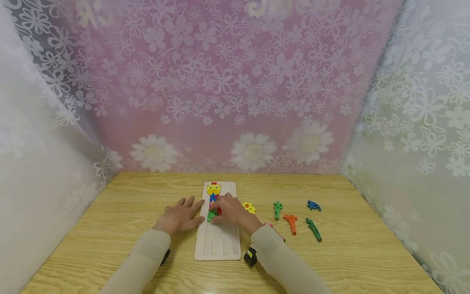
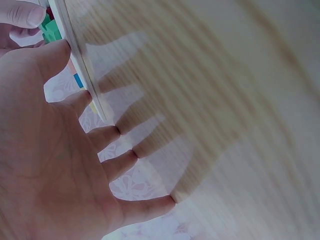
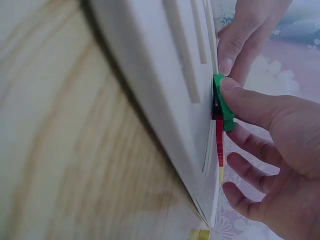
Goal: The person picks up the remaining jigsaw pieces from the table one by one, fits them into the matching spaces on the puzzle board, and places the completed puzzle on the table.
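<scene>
A pale wooden puzzle board [image 1: 200,247] lies on the table, its top holding a yellow giraffe-head piece [image 1: 213,189] and a blue piece [image 1: 212,198]. My right hand [image 1: 232,210] is over the board's middle. Between its thumb and index finger it pinches a green puzzle piece [image 3: 226,102], which sits tilted on the board against a red piece [image 3: 219,142]. With fingers spread, my left hand [image 1: 180,216] rests at the board's left edge, thumb and index fingertips touching it. The right hand partly hides the pieces beneath it in the head view.
Right of the board lie loose pieces: yellow [image 1: 249,207], green [image 1: 278,210], orange [image 1: 291,223], dark green [image 1: 313,229] and blue [image 1: 313,205]. A pink one [image 1: 280,235] is partly behind the right forearm. Flower-patterned curtains [image 1: 235,90] enclose the wooden table [image 1: 349,257].
</scene>
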A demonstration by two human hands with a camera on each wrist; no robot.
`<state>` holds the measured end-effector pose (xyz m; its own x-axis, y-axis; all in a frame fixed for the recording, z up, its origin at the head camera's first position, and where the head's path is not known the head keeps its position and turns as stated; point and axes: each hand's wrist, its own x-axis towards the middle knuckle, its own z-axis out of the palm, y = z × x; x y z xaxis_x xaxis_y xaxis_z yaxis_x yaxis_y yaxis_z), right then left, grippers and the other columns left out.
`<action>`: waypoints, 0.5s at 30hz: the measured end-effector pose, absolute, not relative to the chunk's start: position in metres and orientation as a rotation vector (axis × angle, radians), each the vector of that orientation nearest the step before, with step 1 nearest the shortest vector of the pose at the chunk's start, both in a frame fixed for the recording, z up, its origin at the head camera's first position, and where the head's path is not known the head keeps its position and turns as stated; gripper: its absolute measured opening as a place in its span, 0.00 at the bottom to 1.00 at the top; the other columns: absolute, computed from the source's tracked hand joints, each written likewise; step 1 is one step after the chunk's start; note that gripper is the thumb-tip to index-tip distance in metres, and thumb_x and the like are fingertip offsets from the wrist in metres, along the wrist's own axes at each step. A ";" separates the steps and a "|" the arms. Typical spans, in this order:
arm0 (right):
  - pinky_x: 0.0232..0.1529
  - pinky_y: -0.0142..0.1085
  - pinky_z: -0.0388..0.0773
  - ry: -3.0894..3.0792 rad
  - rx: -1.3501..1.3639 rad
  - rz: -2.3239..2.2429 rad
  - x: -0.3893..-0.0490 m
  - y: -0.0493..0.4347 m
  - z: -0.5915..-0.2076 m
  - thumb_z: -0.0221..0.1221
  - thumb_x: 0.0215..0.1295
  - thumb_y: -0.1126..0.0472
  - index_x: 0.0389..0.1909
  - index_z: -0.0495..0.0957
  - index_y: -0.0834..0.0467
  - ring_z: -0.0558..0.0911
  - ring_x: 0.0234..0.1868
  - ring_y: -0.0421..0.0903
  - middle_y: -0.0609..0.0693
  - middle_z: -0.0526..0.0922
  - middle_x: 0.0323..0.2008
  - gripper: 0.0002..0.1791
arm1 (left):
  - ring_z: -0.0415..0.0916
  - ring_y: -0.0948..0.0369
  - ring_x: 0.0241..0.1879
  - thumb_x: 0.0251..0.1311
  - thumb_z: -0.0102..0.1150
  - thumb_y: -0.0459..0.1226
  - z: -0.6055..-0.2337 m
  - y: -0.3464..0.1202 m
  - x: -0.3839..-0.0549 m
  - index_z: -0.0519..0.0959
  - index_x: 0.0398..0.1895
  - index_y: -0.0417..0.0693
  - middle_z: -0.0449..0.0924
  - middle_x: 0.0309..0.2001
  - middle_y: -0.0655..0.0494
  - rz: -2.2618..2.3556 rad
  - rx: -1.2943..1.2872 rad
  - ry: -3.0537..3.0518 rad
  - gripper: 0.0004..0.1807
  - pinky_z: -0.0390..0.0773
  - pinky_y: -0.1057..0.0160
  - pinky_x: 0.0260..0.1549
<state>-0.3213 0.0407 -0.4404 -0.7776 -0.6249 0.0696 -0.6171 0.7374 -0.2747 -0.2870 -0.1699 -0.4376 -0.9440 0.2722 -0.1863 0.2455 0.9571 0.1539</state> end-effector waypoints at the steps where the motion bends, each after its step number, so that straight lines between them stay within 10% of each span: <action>1: 0.45 0.39 0.74 2.905 -1.039 -0.440 -0.321 0.041 -0.440 0.73 0.60 0.46 0.51 0.90 0.47 0.75 0.47 0.45 0.44 0.88 0.50 0.19 | 0.54 0.35 0.79 0.74 0.45 0.62 -0.438 -0.170 -0.287 0.56 0.83 0.63 0.52 0.83 0.44 0.191 0.388 2.903 0.38 0.62 0.17 0.60; 15: 0.44 0.37 0.73 2.932 -1.035 -0.381 -0.322 0.039 -0.441 0.74 0.59 0.46 0.50 0.90 0.47 0.73 0.45 0.43 0.45 0.86 0.50 0.20 | 0.54 0.36 0.79 0.74 0.45 0.63 -0.440 -0.171 -0.289 0.56 0.83 0.64 0.52 0.83 0.44 0.186 0.386 2.902 0.39 0.62 0.18 0.61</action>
